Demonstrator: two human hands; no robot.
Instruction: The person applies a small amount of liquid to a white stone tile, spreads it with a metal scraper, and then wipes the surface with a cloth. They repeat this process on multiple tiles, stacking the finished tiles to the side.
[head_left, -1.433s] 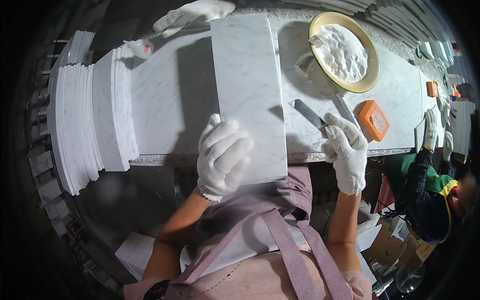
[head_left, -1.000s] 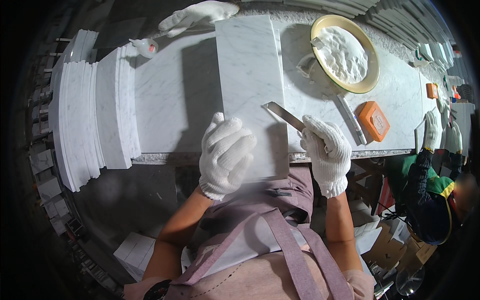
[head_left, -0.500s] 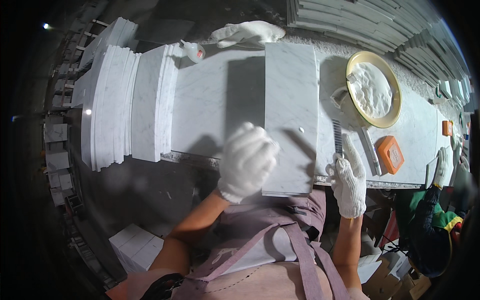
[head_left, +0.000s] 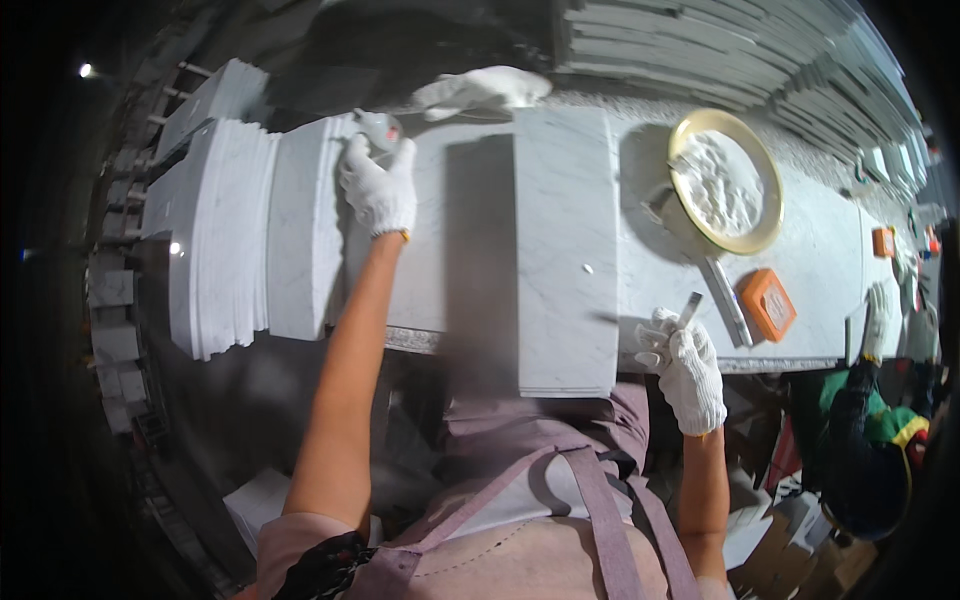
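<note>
My gloved left hand (head_left: 383, 190) reaches to the far left, its thumb and fingers spread around the near side of a small clear squeeze bottle (head_left: 379, 128). Whether the fingertips press on it I cannot tell. My gloved right hand (head_left: 688, 368) is closed around a short, narrow metal blade (head_left: 690, 310), held at the near side of the bench with its end pointing up and away. Between the hands lies a stack of grey-veined white marble tiles (head_left: 566, 230), its near end jutting over the bench edge. A small white speck (head_left: 588, 268) rests on the top tile.
A yellow-rimmed bowl of white powder (head_left: 682, 205), a white marker (head_left: 730, 300) and an orange box (head_left: 768, 305) are right of the stack. More tiles (head_left: 298, 230) stand on the left. A white glove (head_left: 485, 92) lies behind. A co-worker's gloved hand (head_left: 877, 320) is far right.
My left hand has gone from beside the tile stack, where it was closed, up and left to the bottle, and opened. My right hand has tilted the blade and drawn it a little nearer.
</note>
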